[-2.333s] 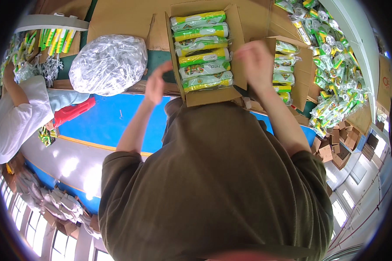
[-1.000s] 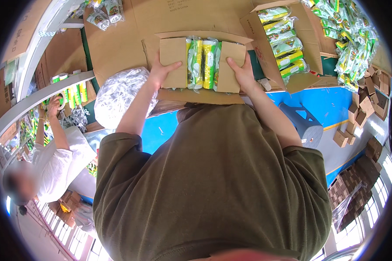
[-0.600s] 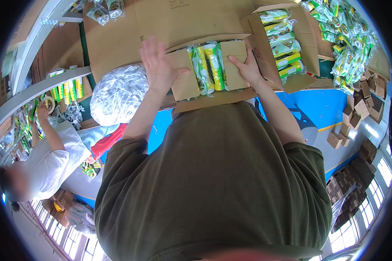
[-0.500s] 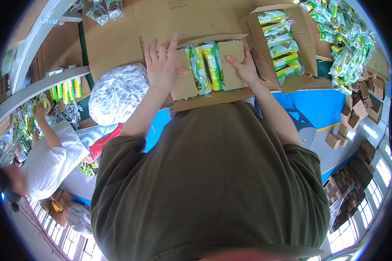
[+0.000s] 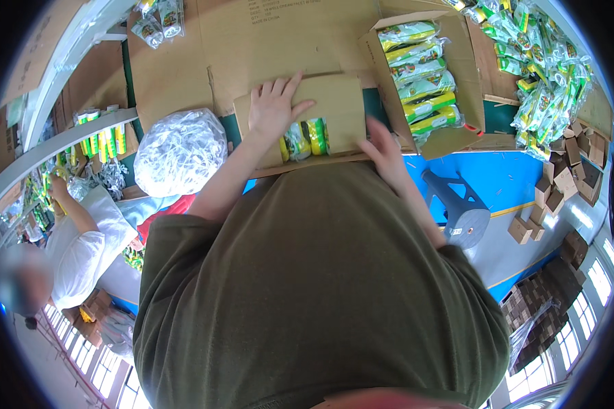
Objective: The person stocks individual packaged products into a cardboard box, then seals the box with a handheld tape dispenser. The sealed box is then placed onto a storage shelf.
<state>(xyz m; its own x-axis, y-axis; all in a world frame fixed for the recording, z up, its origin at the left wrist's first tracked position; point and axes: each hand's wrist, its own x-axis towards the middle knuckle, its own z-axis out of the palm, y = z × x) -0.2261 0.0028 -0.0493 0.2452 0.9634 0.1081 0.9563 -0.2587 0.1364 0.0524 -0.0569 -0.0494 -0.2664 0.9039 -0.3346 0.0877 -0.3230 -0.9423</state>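
Close in front of me is a small cardboard carton (image 5: 341, 92), its far flap folded inward over the top. Through the gap left by its flaps show plastic-wrapped green and yellow packs (image 5: 305, 140). My left hand (image 5: 273, 105) lies on the carton's far left part, palm down with fingers spread. At the near right corner of the carton is my right hand (image 5: 385, 148), thumb and fingers apart and somewhat smeared by motion. I cannot make out whether it touches the cardboard.
An open carton (image 5: 433, 146) with a column of similar packs stands to the right. Left is a round bundle of clear plastic (image 5: 181, 151). Loose packs (image 5: 535, 75) pile up at the far right. A grey stool (image 5: 467, 221) stands below; another person (image 5: 92, 238) works at left.
The carton's far flap now lies folded over the top, covering part of the packs. My right hand has left the right flap and come nearer me. My left hand still rests on the carton.
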